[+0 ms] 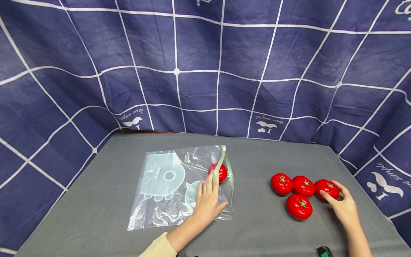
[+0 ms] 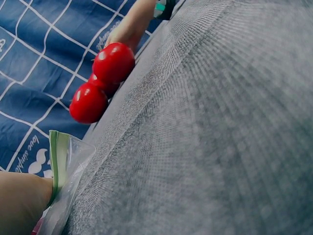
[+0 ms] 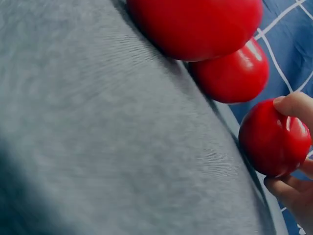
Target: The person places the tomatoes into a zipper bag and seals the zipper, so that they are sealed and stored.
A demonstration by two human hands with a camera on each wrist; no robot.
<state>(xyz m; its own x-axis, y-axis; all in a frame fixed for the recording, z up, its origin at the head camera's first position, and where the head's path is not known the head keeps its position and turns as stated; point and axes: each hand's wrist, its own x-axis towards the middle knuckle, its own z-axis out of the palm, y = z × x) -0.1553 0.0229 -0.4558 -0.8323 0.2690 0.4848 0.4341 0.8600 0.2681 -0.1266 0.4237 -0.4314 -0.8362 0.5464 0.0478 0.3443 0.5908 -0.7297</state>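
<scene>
A clear zip bag (image 1: pixel 179 210) with pale-blue cartoon prints and a green zip strip lies flat, its mouth facing right. One red tomato (image 1: pixel 223 172) sits just inside that mouth. My left hand (image 1: pixel 207 200) rests on the bag by the strip, fingers extended toward this tomato and thumb spread to the side. Over on the right, my right hand (image 1: pixel 346 207) grips the rightmost tomato (image 1: pixel 326 189), thumb on one side and fingers on the other. In the right wrist view, thumb and fingertips press around this tomato (image 3: pixel 274 139) close to the cloth.
Three other tomatoes stand together left of the right hand: a left one (image 1: pixel 281 184), a middle one (image 1: pixel 303 186) and a front one (image 1: pixel 299 207). Grey cloth (image 1: pixel 253 228) covers the table. A blue checked curtain (image 1: pixel 199 89) hangs behind and at both sides.
</scene>
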